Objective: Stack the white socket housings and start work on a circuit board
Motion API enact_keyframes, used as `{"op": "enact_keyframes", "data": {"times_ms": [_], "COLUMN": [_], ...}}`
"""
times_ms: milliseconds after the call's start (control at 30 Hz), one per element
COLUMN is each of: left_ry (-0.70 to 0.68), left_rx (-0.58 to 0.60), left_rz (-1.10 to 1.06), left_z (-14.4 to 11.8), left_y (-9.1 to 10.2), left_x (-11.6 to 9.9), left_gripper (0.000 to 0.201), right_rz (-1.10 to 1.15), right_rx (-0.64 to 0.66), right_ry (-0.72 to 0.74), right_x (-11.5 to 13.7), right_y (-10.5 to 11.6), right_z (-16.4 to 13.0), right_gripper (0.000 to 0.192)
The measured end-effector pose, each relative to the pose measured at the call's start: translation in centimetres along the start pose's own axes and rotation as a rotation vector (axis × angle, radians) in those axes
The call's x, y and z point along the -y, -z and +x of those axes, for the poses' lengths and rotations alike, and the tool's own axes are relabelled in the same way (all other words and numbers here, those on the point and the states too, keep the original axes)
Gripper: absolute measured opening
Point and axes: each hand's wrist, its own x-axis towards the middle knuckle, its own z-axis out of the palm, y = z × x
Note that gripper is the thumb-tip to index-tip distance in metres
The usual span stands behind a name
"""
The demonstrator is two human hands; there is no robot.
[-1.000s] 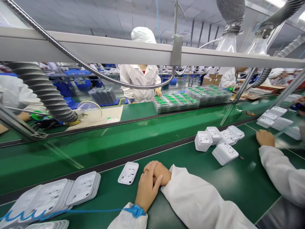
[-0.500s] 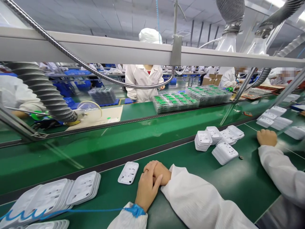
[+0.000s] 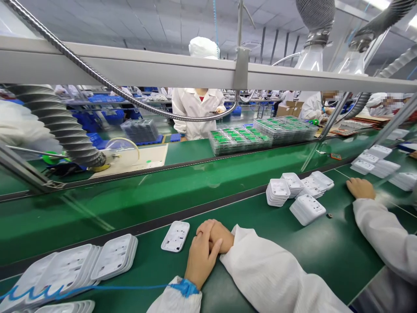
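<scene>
My left hand [image 3: 199, 256] lies over my right hand [image 3: 220, 234] on the green belt [image 3: 293, 252], near its front edge. Both are at rest with fingers closed and hold nothing. Both arms wear white sleeves, and a blue wrist strap [image 3: 184, 288] with a coiled blue cord sits on my left wrist. A single white socket plate [image 3: 176, 236] lies flat just left of my hands, not touching them. A slanted row of several white plates [image 3: 81, 264] lies further left.
Piles of white plates [image 3: 301, 193] sit to the right, with a co-worker's hand [image 3: 360, 188] on the belt beside them. Behind a black strip, trays of green boards [image 3: 241, 138] stand before a person in white [image 3: 197, 111]. A metal rail [image 3: 163, 69] and hoses hang overhead.
My hands have not moved. The person across the belt has stepped to the right. The co-worker's hand on the right has shifted slightly left.
</scene>
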Motion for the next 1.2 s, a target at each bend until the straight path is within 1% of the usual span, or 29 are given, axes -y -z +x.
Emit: {"op": "enact_keyframes", "data": {"times_ms": [200,300,400,567,733,867,967,1067,1200], "left_ry": [0.004,-0.005,-0.004,0.017,0.011,0.003,0.012,0.014,0.018], "left_rx": [0.005,-0.003,-0.003,0.004,0.003,-0.003,0.009,0.007,0.015], "left_rz": [-0.006,-0.018,-0.022,-0.022,-0.027,-0.023,-0.013,-0.011,-0.018], "left_z": [0.1,0.1,0.1,0.0,0.1,0.1,0.1,0.0,0.0], "left_y": [-0.1,-0.1,0.0,0.1,0.1,0.1,0.1,0.1,0.0], "left_x": [0.0,0.0,-0.1,0.0,0.0,-0.1,-0.1,0.0,0.0], "left_gripper": [0.054,0.055,0.055,0.054,0.055,0.055,0.054,0.055,0.055], "right_rz": [0.002,0.001,-0.017,0.012,-0.032,0.03,0.04,0.04,-0.014], "right_rx": [-0.01,-0.018,-0.039,0.009,-0.04,0.035,0.025,0.011,-0.016], "right_ry": [-0.01,0.022,0.054,0.014,0.019,-0.012,-0.012,-0.009,0.018], "right_x": [-0.2,-0.5,-0.6,-0.5,-0.3,-0.9,-1.2,-0.9,-0.1], "right_y": [-0.2,-0.5,-0.5,-0.4,-0.2,-0.8,-1.1,-0.9,0.0], "right_z": [0.1,0.1,0.2,0.2,0.0,-0.1,0.0,0.0,0.0], "right_gripper": [0.014,0.013,0.019,0.016,0.021,0.02,0.019,0.018,0.02]}}
